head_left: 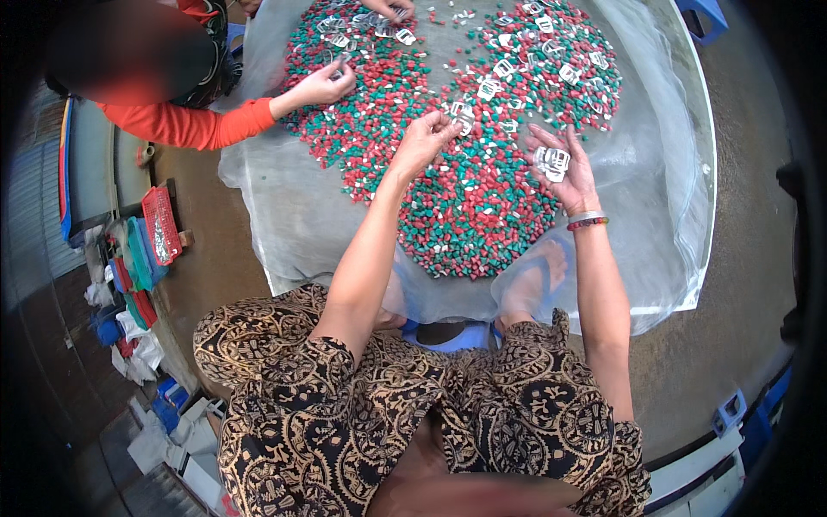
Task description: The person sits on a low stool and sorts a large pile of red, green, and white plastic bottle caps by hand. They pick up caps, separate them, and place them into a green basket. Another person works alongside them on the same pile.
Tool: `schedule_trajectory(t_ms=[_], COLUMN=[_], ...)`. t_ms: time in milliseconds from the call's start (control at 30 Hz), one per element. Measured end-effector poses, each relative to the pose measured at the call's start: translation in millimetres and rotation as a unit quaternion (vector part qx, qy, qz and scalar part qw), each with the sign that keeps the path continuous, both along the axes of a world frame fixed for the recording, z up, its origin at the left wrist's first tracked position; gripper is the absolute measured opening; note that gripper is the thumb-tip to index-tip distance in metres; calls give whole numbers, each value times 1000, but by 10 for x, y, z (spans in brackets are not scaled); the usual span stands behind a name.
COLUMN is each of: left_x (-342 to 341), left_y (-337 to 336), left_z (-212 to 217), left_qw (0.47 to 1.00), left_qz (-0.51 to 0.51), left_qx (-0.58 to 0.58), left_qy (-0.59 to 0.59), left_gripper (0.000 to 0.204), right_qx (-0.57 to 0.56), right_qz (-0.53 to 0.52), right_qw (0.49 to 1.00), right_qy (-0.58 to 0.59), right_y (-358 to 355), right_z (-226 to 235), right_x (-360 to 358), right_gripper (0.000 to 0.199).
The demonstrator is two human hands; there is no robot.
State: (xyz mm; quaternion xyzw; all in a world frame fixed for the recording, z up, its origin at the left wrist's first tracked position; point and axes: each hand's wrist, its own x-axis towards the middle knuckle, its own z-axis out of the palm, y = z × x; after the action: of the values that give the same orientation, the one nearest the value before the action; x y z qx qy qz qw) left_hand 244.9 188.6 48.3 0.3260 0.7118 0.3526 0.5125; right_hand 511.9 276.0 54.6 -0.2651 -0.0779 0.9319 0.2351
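Note:
My left hand (420, 148) reaches over the pile with thumb and fingers pinched at a silvery metal buckle (463, 112). To its right, my right hand (575, 179) is turned palm up, fingers loosely curled, holding a small stack of metal buckles (552, 164). Below both hands spreads a heap of small red, green and white pellets (478, 215). More metal buckles (488, 88) lie scattered on the pellets towards the far right, and others (383, 30) sit at the far left.
The heap rests on a sheer whitish mesh sheet (646, 215). At far left a co-worker's hand (326, 84) in an orange sleeve works over the pile; another hand (392, 7) shows at the top edge. A red basket (161, 226) stands left, a blue stool (705, 19) far right.

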Motion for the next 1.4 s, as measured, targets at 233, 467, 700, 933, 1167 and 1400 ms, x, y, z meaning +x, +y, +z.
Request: schedule_trajectory(t_ms=[233,467,700,933,1167,1400], left_x=[-286,-277,-430,-184,-446,-385], left_y=[43,264,694,711,207,192], left_z=[235,246,-110,-237,244,22], left_qw=[990,805,949,889,856,992], left_qz=[-8,148,45,-199,151,-6], left_qx=[102,172,101,42,183,-4], left_qy=[95,-549,-294,410,-459,-128], left_gripper=[23,19,24,34,13,27], right_qx=[571,623,351,635,638,628], right_qz=[167,299,304,276,219,140], right_qw=[582,542,800,516,546,592], right_qy=[-554,-478,-379,-503,-497,-486], right_y=[292,73,52,-19,-98,-117], right_z=[-552,-558,-115,-427,-354,-366], right_x=[-476,-790,-217,-548,-726,-611], right_gripper=[36,18,32,43,27,48])
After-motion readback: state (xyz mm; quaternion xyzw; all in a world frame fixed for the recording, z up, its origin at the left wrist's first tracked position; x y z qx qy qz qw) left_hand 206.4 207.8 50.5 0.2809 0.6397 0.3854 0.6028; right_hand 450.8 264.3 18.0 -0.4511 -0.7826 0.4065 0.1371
